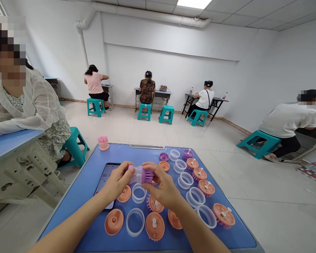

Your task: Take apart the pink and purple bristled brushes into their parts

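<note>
Above the middle of the desk, a purple scalp massage brush lies sideways between my two hands. Its parts are a purple cap, a translucent ring body and a bristle head. My left hand grips the cap end, while the fingers of my right hand close round the bristle end. Below them are translucent rings, orange caps and orange bristle discs with white stems. To the right stand further rings and bristle discs. A purple cap and a purple bristle disc sit at the back.
A pink assembled brush stands at the blue desk's far left corner. A phone lies partly under my left forearm. People sit at other desks, one close by on the left. A teal stool stands ahead.
</note>
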Action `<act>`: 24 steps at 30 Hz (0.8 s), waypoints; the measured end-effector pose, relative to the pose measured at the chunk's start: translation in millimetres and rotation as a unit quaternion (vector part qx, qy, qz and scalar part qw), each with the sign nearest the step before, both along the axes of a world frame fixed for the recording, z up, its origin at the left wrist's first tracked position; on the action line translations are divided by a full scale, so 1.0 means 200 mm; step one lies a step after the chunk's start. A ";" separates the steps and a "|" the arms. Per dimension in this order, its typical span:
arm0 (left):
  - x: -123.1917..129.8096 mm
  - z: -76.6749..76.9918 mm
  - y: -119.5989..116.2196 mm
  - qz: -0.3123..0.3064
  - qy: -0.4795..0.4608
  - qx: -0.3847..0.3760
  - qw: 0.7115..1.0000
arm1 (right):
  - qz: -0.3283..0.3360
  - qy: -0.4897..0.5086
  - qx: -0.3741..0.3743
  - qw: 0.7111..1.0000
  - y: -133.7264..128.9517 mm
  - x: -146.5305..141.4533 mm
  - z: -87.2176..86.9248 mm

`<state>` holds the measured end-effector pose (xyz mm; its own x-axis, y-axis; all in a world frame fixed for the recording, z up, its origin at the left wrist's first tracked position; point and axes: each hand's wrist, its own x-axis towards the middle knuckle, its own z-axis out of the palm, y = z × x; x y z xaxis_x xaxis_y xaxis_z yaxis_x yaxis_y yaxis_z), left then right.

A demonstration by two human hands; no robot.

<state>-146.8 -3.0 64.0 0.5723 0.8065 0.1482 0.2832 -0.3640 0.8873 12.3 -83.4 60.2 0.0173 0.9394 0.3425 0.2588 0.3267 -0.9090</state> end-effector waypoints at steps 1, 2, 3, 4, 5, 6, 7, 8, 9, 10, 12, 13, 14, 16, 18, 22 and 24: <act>0.00 0.00 0.00 0.002 -0.005 -0.006 1.000 | -0.003 -0.010 0.013 1.000 0.00 0.00 0.00; 0.00 0.00 0.01 0.003 -0.010 -0.009 1.000 | -0.006 -0.015 0.013 1.000 0.00 0.00 0.00; 0.00 0.00 0.01 0.002 -0.013 -0.008 1.000 | -0.008 -0.014 0.001 1.000 -0.01 0.00 0.00; 0.00 -0.01 0.01 -0.001 -0.011 -0.002 1.000 | -0.008 -0.012 -0.017 1.000 0.00 0.01 0.00; 0.00 -0.01 0.01 -0.006 -0.007 0.009 1.000 | -0.007 -0.015 -0.039 0.999 0.00 0.01 0.00; 0.00 -0.01 0.01 -0.013 -0.001 0.023 1.000 | -0.008 -0.025 -0.058 0.998 0.00 0.02 0.00; -0.01 -0.01 0.00 -0.020 0.006 0.036 0.999 | -0.009 -0.040 -0.069 0.997 0.00 0.02 0.00; -0.01 -0.01 0.00 -0.024 0.011 0.046 0.999 | -0.010 -0.058 -0.072 0.996 0.00 0.03 0.00; -0.01 -0.01 0.00 -0.023 0.013 0.051 0.998 | -0.014 -0.075 -0.066 0.995 0.00 0.03 0.00; -0.01 -0.02 -0.01 -0.020 0.013 0.049 0.999 | -0.019 -0.092 -0.055 0.994 0.00 0.03 0.00; 0.00 -0.02 -0.01 -0.007 0.002 0.024 1.000 | -0.031 -0.125 -0.025 0.991 -0.01 0.02 0.01; 0.00 -0.02 -0.01 -0.001 -0.007 -0.001 1.000 | -0.037 -0.146 -0.009 0.989 -0.01 0.01 0.00; 0.00 -0.02 -0.01 0.003 -0.018 -0.032 0.999 | -0.045 -0.170 0.009 0.984 -0.01 0.00 0.00; 0.01 -0.02 0.00 0.005 -0.040 -0.105 0.994 | -0.056 -0.215 0.050 0.974 -0.01 -0.01 -0.01; 0.00 -0.01 0.02 0.002 -0.057 -0.169 0.984 | -0.067 -0.245 0.086 0.963 -0.01 -0.01 -0.02; -0.03 0.00 0.07 0.012 -0.112 -0.233 0.966 | -0.093 -0.262 0.113 0.954 -0.01 0.01 -0.03; -0.03 -0.01 0.08 0.013 -0.140 -0.254 0.957 | -0.102 -0.264 0.112 0.953 -0.01 0.02 -0.03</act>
